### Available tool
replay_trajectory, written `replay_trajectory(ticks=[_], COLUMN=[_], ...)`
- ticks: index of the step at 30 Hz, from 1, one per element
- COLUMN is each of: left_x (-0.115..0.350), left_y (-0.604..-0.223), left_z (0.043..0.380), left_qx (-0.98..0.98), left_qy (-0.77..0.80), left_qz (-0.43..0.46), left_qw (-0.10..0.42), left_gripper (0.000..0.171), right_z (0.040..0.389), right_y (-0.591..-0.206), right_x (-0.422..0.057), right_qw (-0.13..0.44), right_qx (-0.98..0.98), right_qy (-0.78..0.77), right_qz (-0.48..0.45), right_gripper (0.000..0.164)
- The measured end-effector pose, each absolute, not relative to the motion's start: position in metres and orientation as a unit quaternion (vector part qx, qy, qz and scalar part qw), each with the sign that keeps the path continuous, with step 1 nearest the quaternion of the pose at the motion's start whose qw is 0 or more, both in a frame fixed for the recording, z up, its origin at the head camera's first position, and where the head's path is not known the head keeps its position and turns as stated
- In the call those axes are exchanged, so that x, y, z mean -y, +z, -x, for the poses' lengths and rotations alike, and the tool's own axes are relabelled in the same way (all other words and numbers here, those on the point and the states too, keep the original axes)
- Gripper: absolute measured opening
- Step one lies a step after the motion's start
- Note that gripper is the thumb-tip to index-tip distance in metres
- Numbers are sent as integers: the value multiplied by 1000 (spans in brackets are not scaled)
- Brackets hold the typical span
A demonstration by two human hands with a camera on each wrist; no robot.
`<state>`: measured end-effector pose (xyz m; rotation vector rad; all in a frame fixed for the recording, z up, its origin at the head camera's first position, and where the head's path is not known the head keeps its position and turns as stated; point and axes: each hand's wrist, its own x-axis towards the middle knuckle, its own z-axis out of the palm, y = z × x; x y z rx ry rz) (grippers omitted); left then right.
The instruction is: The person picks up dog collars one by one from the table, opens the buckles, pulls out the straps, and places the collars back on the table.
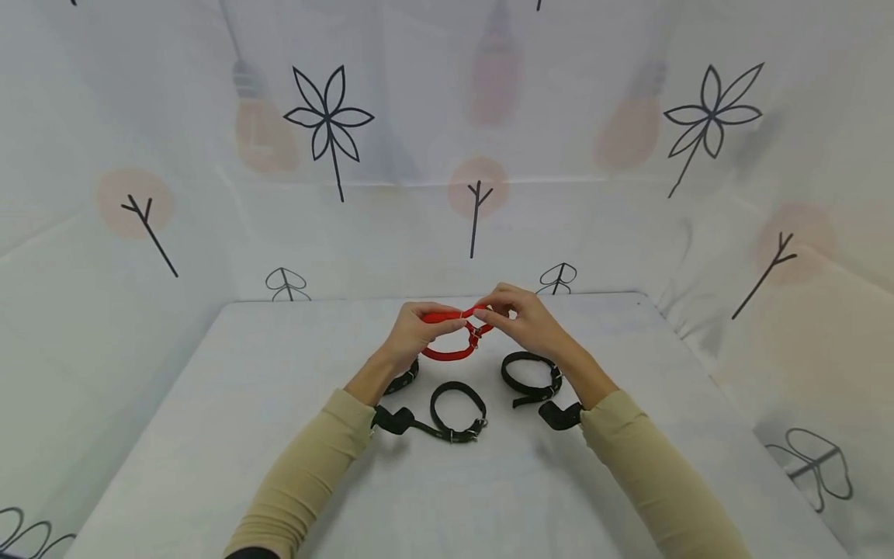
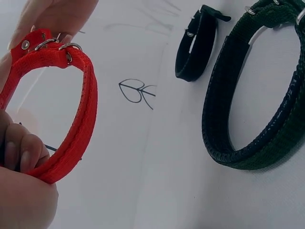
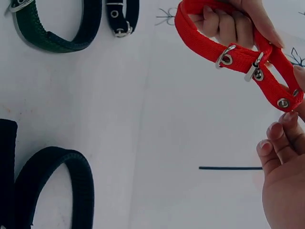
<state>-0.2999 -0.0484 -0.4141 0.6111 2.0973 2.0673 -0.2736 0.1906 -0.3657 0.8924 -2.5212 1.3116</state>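
Note:
A red collar (image 1: 447, 355) with a metal buckle, D-ring and eyelets hangs above the table, its band formed into a loop. My left hand (image 1: 412, 332) grips the padded band, with fingers curled inside the loop in the left wrist view. My right hand (image 1: 525, 320) pinches the eyeleted strap end between thumb and fingertips, to the right of the left hand. The red collar (image 3: 202, 40) shows its strap bent back near the buckle in the right wrist view. How far the strap passes through the buckle is hard to tell.
Dark collars lie on the white table (image 1: 244, 388): one collar (image 1: 434, 407) in the middle, another collar (image 1: 508, 376) near my right wrist, and a third collar (image 1: 405, 380) partly hidden behind my left wrist. A patterned cloth (image 1: 412, 233) hangs behind the table.

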Motion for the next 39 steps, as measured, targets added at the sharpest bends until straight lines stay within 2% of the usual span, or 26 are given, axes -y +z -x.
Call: replay_trajectory(ticks=[31,39], left_x=[53,60], left_y=[-410,-411], left_z=[295,296], left_qx=[-674,-650], left_qy=[718,744], left_qz=[-167,-152], left_qw=[55,30], left_gripper=[25,22], right_z=[274,274], right_y=[-363,-364], right_x=[-199,-204], right_qw=[101,103], right_qx=[845,856], right_qy=[440,440], right_qz=[-287,-252], right_gripper=[13,16])
